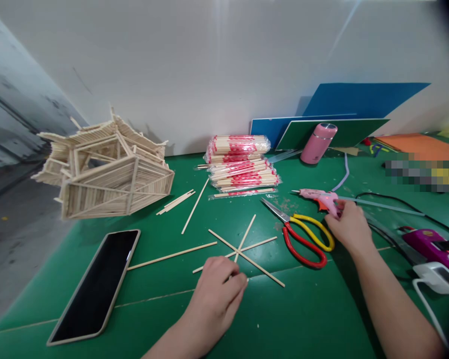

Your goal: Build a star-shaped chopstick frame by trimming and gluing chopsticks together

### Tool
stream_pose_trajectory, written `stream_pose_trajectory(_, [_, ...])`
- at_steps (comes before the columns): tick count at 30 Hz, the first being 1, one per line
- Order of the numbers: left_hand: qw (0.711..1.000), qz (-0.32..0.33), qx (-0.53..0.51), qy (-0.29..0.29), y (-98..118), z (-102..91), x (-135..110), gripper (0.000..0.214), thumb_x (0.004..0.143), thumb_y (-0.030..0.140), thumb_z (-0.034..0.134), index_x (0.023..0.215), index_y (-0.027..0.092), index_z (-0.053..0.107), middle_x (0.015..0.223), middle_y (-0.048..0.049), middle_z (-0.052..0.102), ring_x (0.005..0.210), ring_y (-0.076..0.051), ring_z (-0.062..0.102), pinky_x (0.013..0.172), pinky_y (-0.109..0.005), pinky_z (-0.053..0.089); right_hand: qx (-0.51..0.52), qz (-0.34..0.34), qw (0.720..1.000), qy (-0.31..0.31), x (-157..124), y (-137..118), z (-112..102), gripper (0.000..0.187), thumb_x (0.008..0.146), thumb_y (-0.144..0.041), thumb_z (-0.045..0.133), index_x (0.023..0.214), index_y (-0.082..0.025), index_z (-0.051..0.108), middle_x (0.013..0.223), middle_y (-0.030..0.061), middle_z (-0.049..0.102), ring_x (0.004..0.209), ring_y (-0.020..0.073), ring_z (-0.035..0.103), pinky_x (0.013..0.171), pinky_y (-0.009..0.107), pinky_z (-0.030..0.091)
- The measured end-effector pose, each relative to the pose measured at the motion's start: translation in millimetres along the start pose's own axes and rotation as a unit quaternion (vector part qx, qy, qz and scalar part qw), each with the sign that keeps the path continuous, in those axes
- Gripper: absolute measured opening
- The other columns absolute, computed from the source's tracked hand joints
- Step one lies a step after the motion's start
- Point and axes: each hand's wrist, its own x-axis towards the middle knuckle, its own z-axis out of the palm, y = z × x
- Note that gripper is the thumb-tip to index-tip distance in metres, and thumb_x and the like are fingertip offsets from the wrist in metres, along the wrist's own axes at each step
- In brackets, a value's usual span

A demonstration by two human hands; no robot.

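My left hand (217, 288) rests on the green table (307, 309), fingers curled onto the near end of a thin wooden stick (244, 236) that crosses other loose sticks (247, 258). Further right, my right hand (349, 227) grips the handle of a pink glue gun (319, 197) lying on the table, its nozzle pointing left. Red-and-yellow scissors (303, 234) lie between my two hands.
A stick-built model house (108, 172) stands at the back left. A phone (97, 284) lies face up at the front left. Wrapped stick bundles (241, 162), a pink bottle (318, 143), coloured boards (359, 99) and a purple device (434, 247) with cables sit behind and right.
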Motion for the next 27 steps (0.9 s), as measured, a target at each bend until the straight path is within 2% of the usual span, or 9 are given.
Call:
stream_pose_trajectory(4, [1.000, -0.020, -0.016, -0.003, -5.4, 6.1, -5.7, 0.019, 0.077, 0.013, 0.046, 0.081, 0.021, 0.063, 0.070, -0.0060, 0.058, 0.068, -0.017, 0.048, 0.063, -0.031, 0.035, -0.024, 0.006, 0.999, -0.026, 9.0, 8.7, 5.0, 0.041, 0.063, -0.031, 0.050, 0.100, -0.014, 0.053, 0.085, 0.0144, 0.058, 0.076, 0.0325, 0.057, 0.060, 0.041, 0.042])
stream_pose_trajectory(9, [0.983, -0.109, -0.124, 0.075, 2.7, 0.6, 3.5, 0.013, 0.073, 0.015, 0.052, 0.069, 0.019, 0.063, 0.063, -0.0044, 0.058, 0.060, -0.015, 0.051, 0.057, -0.027, 0.037, -0.021, -0.012, 0.999, -0.032, 14.3, 10.8, 5.5, 0.037, 0.063, -0.030, 0.052, 0.095, -0.013, 0.057, 0.078, 0.0147, 0.059, 0.074, 0.0345, 0.057, 0.062, 0.044, 0.041])
stream_pose_trajectory(14, [0.920, -0.214, -0.307, 0.121, 17.0, -7.7, 12.2, 0.007, 0.067, 0.014, 0.058, 0.065, 0.018, 0.064, 0.062, -0.0034, 0.055, 0.057, -0.014, 0.051, 0.053, -0.024, 0.039, 0.034, -0.028, 0.997, 0.056, -7.0, -17.4, -15.8, 0.045, 0.068, -0.034, 0.052, 0.106, -0.009, 0.051, 0.096, 0.0218, 0.054, 0.101, 0.0386, 0.045, 0.076, 0.048, 0.037])
stream_pose_trajectory(17, [0.867, -0.261, -0.408, 0.117, 24.2, -8.1, 17.5, 0.003, 0.064, 0.016, 0.062, 0.062, 0.017, 0.064, 0.061, -0.0021, 0.054, 0.056, -0.012, 0.048, 0.052, -0.023, 0.037, 0.143, -0.092, 0.982, 0.080, -44.6, -52.9, -35.6, 0.033, 0.077, -0.034, 0.048, 0.106, -0.019, 0.050, 0.097, 0.0117, 0.056, 0.087, 0.0239, 0.054, 0.070, 0.035, 0.044])
stream_pose_trajectory(18, [0.847, -0.274, -0.442, 0.112, 26.2, -7.6, 19.2, 0.003, 0.064, 0.017, 0.063, 0.061, 0.017, 0.063, 0.061, -0.0017, 0.053, 0.056, -0.011, 0.047, 0.052, -0.022, 0.036, 0.186, -0.127, 0.973, 0.053, -59.8, -65.7, -41.2, 0.023, 0.078, -0.033, 0.048, 0.099, -0.024, 0.053, 0.090, 0.0064, 0.059, 0.078, 0.0187, 0.056, 0.067, 0.030, 0.046])
stream_pose_trajectory(20, [0.804, -0.296, -0.505, 0.103, 29.4, -6.1, 22.3, 0.005, 0.063, 0.019, 0.065, 0.060, 0.016, 0.062, 0.062, -0.0008, 0.053, 0.057, -0.010, 0.045, 0.053, -0.021, 0.034, 0.361, -0.260, 0.890, -0.104, -88.8, -89.2, -49.3, 0.011, 0.076, -0.025, 0.054, 0.086, -0.025, 0.058, 0.081, 0.0028, 0.058, 0.073, 0.0158, 0.056, 0.062, 0.027, 0.047])
stream_pose_trajectory(22, [0.764, -0.314, -0.556, 0.093, 31.4, -4.1, 24.1, 0.008, 0.063, 0.020, 0.067, 0.060, 0.016, 0.061, 0.061, 0.0000, 0.052, 0.057, -0.009, 0.043, 0.054, -0.020, 0.034, 0.409, -0.334, 0.822, -0.214, -110.6, -106.3, -52.5, 0.018, 0.075, -0.020, 0.057, 0.090, -0.027, 0.060, 0.077, 0.0014, 0.057, 0.070, 0.0138, 0.056, 0.061, 0.025, 0.047])
stream_pose_trajectory(24, [0.731, -0.328, -0.592, 0.087, 32.0, -1.9, 24.7, 0.009, 0.062, 0.020, 0.068, 0.061, 0.015, 0.061, 0.061, 0.0007, 0.052, 0.056, -0.008, 0.042, 0.055, -0.020, 0.033, 0.434, -0.343, 0.798, -0.237, -122.5, -115.7, -51.8, 0.020, 0.075, -0.017, 0.057, 0.092, -0.026, 0.062, 0.076, 0.0016, 0.055, 0.068, 0.0126, 0.055, 0.057, 0.023, 0.047])
stream_pose_trajectory(27, [0.699, -0.335, -0.626, 0.082, 31.3, 1.0, 24.0, 0.010, 0.061, 0.020, 0.069, 0.060, 0.014, 0.061, 0.061, 0.0009, 0.052, 0.056, -0.007, 0.042, 0.055, -0.019, 0.033, 0.444, -0.344, 0.796, -0.227, -127.3, -119.2, -47.1, 0.018, 0.075, -0.014, 0.057, 0.089, -0.024, 0.063, 0.075, 0.0013, 0.053, 0.066, 0.0109, 0.054, 0.055, 0.021, 0.046])
